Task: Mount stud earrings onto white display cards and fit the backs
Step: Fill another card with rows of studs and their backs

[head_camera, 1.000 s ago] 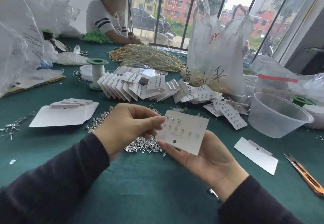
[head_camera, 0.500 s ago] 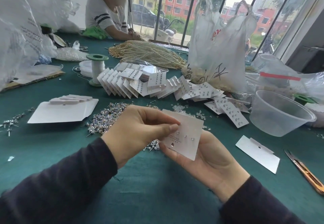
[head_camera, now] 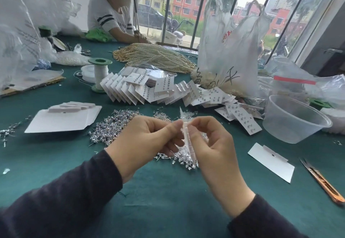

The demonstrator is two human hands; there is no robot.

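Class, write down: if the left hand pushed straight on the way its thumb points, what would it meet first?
The left hand would probably meet the white display card, held edge-on at its thumb tip; just behind that, the right hand.

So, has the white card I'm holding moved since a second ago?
Yes. The card has swung from face-up to edge-on, now upright between the left hand and right hand; it stays above the stud pile's right end, without drifting sideways.
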